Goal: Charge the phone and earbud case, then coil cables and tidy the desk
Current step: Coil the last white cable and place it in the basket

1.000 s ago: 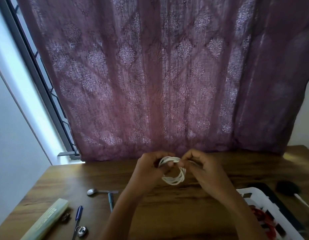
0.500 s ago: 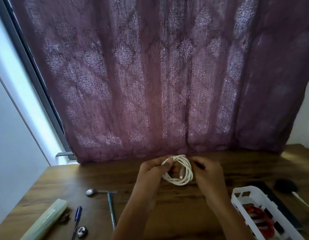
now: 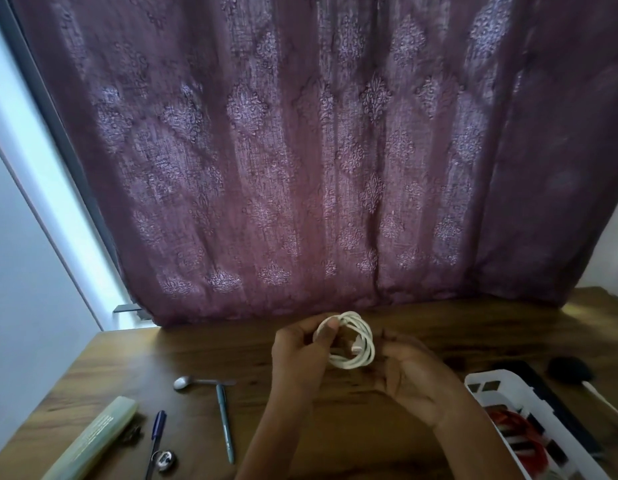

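I hold a white cable (image 3: 349,341), wound into a small round coil of several loops, in both hands just above the wooden desk (image 3: 335,427), near its far edge. My left hand (image 3: 300,358) pinches the coil's upper left side, thumb across the loops. My right hand (image 3: 415,379) meets the coil's right side with curled fingers, though motion blur hides their exact hold. The hands are close together, joined only by the coil.

On the desk to my left lie a spoon (image 3: 184,382), a green pen (image 3: 226,424), a blue pen (image 3: 157,434) and a pale long case (image 3: 93,441), all apart from the coil. To my right sits a white tray (image 3: 501,389) with something red (image 3: 515,427) inside. A purple patterned curtain (image 3: 300,150) hangs behind the desk.
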`<state>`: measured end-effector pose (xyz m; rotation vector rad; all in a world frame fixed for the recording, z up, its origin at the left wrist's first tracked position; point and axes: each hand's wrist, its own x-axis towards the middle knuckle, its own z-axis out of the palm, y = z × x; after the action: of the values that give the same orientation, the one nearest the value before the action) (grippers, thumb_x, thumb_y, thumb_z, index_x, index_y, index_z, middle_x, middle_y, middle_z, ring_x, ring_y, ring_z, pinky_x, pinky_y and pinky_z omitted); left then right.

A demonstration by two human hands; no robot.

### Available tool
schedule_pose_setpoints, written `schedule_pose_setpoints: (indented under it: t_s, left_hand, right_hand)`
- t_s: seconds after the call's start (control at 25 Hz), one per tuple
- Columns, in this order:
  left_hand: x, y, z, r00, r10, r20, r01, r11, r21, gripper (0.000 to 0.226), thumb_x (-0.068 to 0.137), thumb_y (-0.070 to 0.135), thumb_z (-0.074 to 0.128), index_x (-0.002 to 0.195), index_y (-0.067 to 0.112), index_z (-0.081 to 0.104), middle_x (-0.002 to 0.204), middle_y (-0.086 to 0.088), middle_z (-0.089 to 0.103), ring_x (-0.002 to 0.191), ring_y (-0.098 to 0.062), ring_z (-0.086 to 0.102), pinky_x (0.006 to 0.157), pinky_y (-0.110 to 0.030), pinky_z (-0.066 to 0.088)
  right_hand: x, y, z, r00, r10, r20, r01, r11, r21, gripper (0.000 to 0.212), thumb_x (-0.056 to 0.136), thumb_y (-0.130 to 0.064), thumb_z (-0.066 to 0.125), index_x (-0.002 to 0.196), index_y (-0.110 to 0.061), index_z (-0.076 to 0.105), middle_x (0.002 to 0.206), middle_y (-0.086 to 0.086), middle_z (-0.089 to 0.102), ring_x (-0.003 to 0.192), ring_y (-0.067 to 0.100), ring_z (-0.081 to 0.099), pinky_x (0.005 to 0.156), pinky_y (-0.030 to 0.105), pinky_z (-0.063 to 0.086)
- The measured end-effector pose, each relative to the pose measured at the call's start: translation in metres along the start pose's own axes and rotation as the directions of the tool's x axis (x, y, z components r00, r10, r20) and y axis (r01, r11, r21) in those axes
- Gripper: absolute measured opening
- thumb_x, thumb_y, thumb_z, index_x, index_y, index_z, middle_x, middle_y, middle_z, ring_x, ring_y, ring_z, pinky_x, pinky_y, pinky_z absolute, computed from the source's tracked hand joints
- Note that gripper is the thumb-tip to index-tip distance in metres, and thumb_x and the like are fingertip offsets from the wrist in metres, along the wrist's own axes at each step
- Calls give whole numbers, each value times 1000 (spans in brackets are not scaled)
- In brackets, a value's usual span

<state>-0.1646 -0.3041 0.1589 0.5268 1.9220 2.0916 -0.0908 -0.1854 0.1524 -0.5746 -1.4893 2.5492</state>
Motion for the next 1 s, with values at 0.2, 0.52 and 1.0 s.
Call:
schedule_pose_setpoints:
  t_s: [0.2, 0.52, 1.0]
  left_hand:
    - [1, -5, -1, 971, 182, -158, -155, 973, 173, 14, 82, 17, 66, 81, 29, 74, 73, 11, 74, 75, -1, 68, 70, -17, 52]
    - [-6, -16, 17, 923, 368, -108, -320, 895, 312, 13, 82, 27, 62, 86, 26, 74, 67, 35, 64, 69, 9, 63, 61, -11, 47]
    - [-26, -78, 89, 945, 78, 319, -151, 966, 210, 11, 85, 23, 62, 88, 31, 68, 82, 16, 71, 78, 7, 63, 63, -6, 46]
  right_hand:
    - [-7, -2, 1, 1000, -4, 8, 5, 999, -48, 41, 87, -38, 47, 108, -8, 65, 99, 13, 68, 91, 25, 62, 68, 39, 55]
    - [-19, 9, 2, 977, -143, -160, 120, 982, -145, 32, 80, -23, 67, 100, 1, 63, 90, 14, 69, 87, 25, 67, 71, 39, 55]
    - [-66, 41, -97, 845, -265, -464, 52, 905, -423, 12, 84, -21, 65, 79, -24, 76, 91, 0, 74, 94, 18, 67, 92, 43, 51]
